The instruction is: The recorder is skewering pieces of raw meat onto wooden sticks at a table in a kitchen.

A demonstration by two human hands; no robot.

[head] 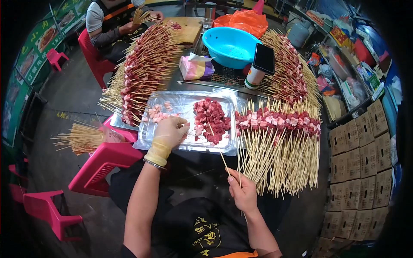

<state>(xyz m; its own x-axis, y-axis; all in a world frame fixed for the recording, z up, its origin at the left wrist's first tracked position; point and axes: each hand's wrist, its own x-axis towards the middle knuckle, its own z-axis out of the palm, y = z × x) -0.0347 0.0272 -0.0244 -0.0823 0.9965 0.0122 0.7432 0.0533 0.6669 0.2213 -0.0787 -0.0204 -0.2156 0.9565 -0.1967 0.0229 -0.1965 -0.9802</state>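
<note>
My left hand [171, 130], in a thin translucent glove with a bracelet at the wrist, is over the left half of a plastic-lined metal tray [190, 149]. Its fingertips are curled at a piece of meat. Beyond it lie pale fat cubes [157, 113]. To its right is a pile of red meat cubes [209, 117]. Below the tray's right corner, my bare right hand [242, 190] grips thin bamboo skewers; one points up toward the tray. A dense row of threaded meat skewers [277, 121] lies just beyond that hand, to the right.
More meat skewers [142, 71] are heaped at left, others [290, 71] at back right. A tissue box [196, 67], blue basin [229, 46] and phone on a cup [264, 58] stand behind the tray. Bare skewers [84, 137] lie by a pink stool [106, 154]. A co-worker holds skewers across the table.
</note>
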